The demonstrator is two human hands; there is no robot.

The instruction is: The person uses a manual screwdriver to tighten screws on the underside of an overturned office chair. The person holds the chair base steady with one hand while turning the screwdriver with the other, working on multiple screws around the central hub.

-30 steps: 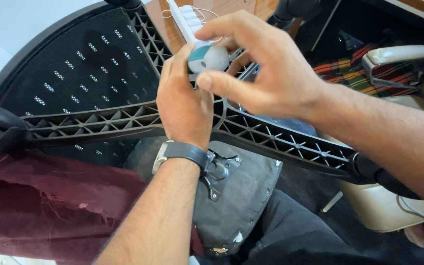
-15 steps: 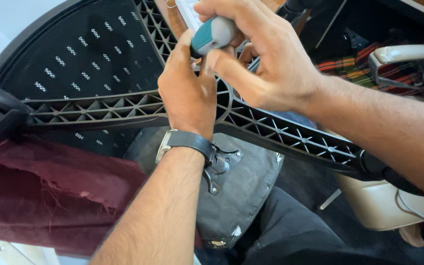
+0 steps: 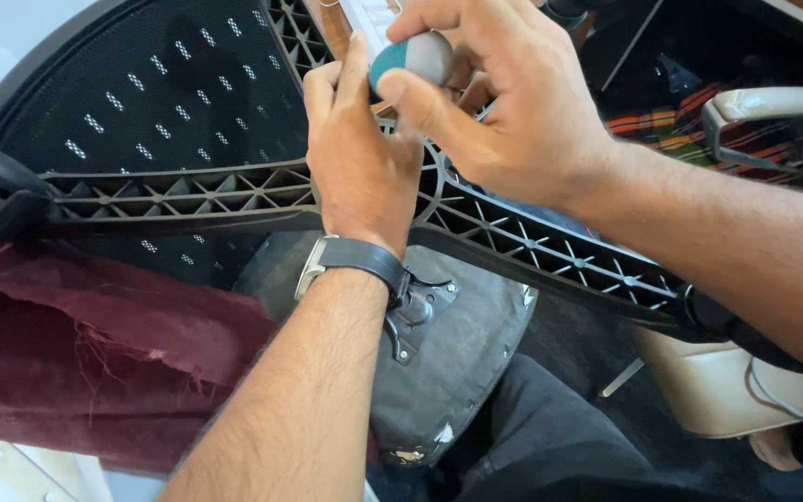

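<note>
Right hand (image 3: 513, 121): grips teal-grey tool (image 3: 411, 58) over chair base (image 3: 532, 246) hub
Left hand (image 3: 360, 167): on hub, thumb touching tool
Cloth (image 3: 95, 353): maroon, lower left

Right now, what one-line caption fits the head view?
Right hand grips a teal-and-white tool handle at the hub of an upturned chair base; left hand steadies it.

Both forearms bare, no sleeves; black wristwatch (image 3: 350, 263), silver case, on left wrist; dark trousers (image 3: 550, 446).
</note>
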